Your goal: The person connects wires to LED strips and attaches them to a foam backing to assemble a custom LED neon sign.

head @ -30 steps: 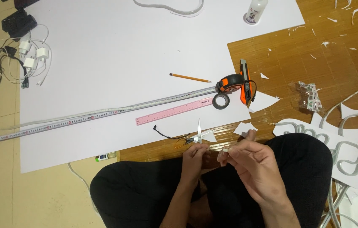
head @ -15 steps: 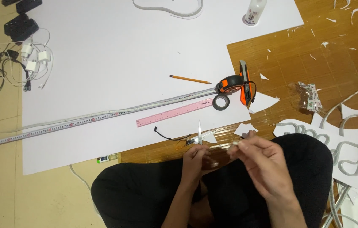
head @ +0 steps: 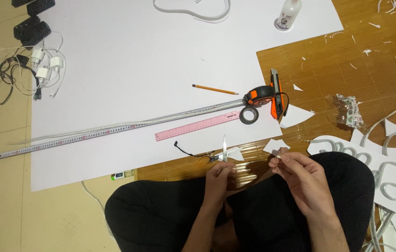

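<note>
Hands (head: 263, 172) now apart; blade (head: 224, 148) points up, vertical.

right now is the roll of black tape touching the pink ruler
Touching, as far as the head view shows: the black tape roll sits against the right end of the pink ruler, with no white sheet visible between them.

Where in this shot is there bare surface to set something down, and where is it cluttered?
Free: the white sheet between the chargers and cables and the pencil; also its strip below the extended tape measure blade, left of the pink ruler. Crowded: around the tape roll, and the wood floor at right with paper scraps and cut letters.
</note>
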